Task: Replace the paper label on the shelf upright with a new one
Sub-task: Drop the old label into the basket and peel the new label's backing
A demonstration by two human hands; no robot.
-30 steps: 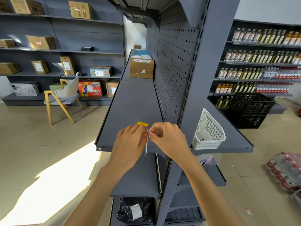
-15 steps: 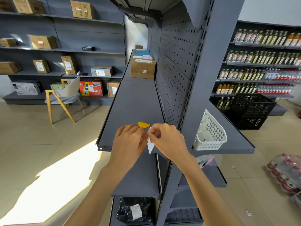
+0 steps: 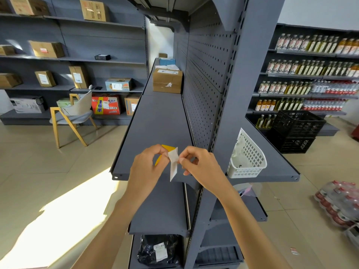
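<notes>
A small white paper label (image 3: 173,163) hangs between my two hands over the front end of the grey shelf (image 3: 155,125). My left hand (image 3: 148,167) pinches its upper left edge and my right hand (image 3: 200,166) pinches its right edge. A yellow scraper-like piece (image 3: 168,148) lies on the shelf just behind my left fingers, partly hidden by them. The grey shelf upright (image 3: 239,90) rises just right of my hands; I see no label on its visible face.
A white plastic basket (image 3: 247,158) sits on the right-side shelf beside the upright. A cardboard box (image 3: 167,80) stands farther back on the shelf. A chair (image 3: 71,117) stands on the floor left, a black crate (image 3: 297,129) right, bottle packs (image 3: 338,202) on the floor.
The label has turned from edge-on to face-on and now shows wider between my fingers. My hands have moved slightly apart. The camera has shifted a little.
</notes>
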